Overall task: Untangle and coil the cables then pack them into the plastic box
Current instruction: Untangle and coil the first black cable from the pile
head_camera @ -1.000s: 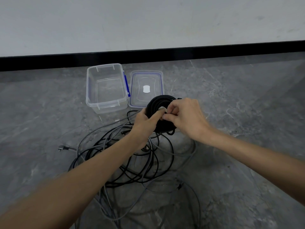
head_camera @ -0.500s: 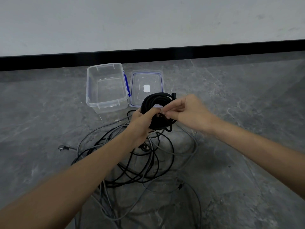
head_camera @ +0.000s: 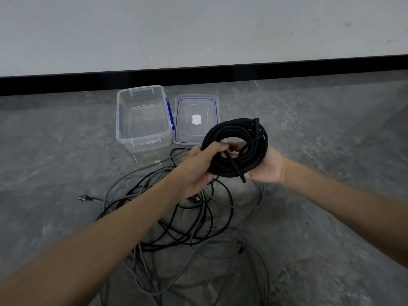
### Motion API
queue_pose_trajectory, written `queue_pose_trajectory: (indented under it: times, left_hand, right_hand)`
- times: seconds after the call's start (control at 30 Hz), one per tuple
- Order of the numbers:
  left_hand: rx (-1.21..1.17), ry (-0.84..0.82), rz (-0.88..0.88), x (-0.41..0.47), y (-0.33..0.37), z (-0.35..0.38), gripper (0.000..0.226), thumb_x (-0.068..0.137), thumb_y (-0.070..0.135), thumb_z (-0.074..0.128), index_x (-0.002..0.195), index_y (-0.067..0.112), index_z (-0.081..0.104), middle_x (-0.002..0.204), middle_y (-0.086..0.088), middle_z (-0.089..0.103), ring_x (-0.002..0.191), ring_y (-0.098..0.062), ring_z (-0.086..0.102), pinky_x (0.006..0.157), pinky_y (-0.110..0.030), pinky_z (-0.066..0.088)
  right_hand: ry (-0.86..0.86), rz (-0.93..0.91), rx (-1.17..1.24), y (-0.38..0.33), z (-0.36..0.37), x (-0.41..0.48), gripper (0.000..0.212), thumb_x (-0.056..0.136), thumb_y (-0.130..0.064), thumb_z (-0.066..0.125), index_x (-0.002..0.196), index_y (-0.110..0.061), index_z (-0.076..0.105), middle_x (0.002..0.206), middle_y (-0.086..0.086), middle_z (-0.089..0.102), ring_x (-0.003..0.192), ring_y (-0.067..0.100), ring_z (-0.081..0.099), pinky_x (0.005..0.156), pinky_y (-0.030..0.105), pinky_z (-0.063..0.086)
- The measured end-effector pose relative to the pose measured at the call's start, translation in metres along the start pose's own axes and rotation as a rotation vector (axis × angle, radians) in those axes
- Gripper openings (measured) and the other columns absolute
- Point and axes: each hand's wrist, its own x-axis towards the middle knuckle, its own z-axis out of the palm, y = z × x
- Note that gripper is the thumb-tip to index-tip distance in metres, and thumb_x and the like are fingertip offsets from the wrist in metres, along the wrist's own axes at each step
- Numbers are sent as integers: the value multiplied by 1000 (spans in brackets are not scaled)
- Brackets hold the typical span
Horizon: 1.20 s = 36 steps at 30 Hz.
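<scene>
Black cable coil [head_camera: 259, 149] held above the floor in both hands: left hand [head_camera: 199, 166] grip curled round its left rim, right hand [head_camera: 268, 168] grip cupping its right side. The open plastic box [head_camera: 123, 129] lies ahead-left, nearer the left hand.

A single wide-angle camera, worn on the head, looked forward and down over the floor [head_camera: 66, 155] toward the wall [head_camera: 198, 29], close above the arms [head_camera: 99, 250], which crossed the lower frame.
</scene>
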Motion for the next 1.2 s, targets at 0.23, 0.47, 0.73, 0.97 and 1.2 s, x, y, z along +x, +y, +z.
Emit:
queue_pose_trajectory:
  times: [0.23, 0.47, 0.73, 0.97, 1.2]
  left_hand:
    - [28, 37, -42, -4, -1, 2, 27, 95, 18, 57, 73, 4, 57, 72, -4, 65, 79, -15, 68, 95, -38, 51]
    - [-80, 128, -97, -4, -8, 6, 35, 95, 13, 54, 61, 12, 43, 50, 3, 50, 52, -11, 58, 84, -35, 47]
    - [-120, 170, -127, -5, -1, 7, 35, 93, 8, 51, 59, 13, 43, 47, 3, 46, 49, -8, 51, 67, -24, 45]
    - [-188, 376, 9, -1, 11, 10, 35, 92, 7, 54, 58, 12, 45, 44, 3, 49, 49, -10, 54, 63, -27, 53]
    - [-174, 579, 90, 7, 16, -1, 10, 91, 8, 56, 84, 8, 49, 42, 6, 51, 57, -10, 56, 69, -23, 50]
  right_hand:
    - [-2, -52, -163, 1, -13, -1, 30, 61, -27, 88, 86, -13, 79, 93, 7, 74, 84, 14, 71, 82, 26, 57]
    - [259, -183, -329, 6, -10, 2, 22, 96, 1, 45, 86, -8, 62, 67, -1, 68, 62, 10, 64, 55, 19, 54]
    - [495, -165, -313, -4, -8, 1, 27, 90, 9, 41, 77, -4, 61, 58, 4, 60, 49, 9, 55, 44, 18, 45]
    - [338, -111, -272, 3, -10, -13, 15, 91, -9, 57, 80, -7, 66, 61, 2, 61, 47, 6, 50, 46, 15, 45]
    - [269, -242, -296, -2, 17, -11, 12, 96, -5, 52, 106, -7, 58, 70, 4, 54, 57, 9, 47, 49, 18, 40]
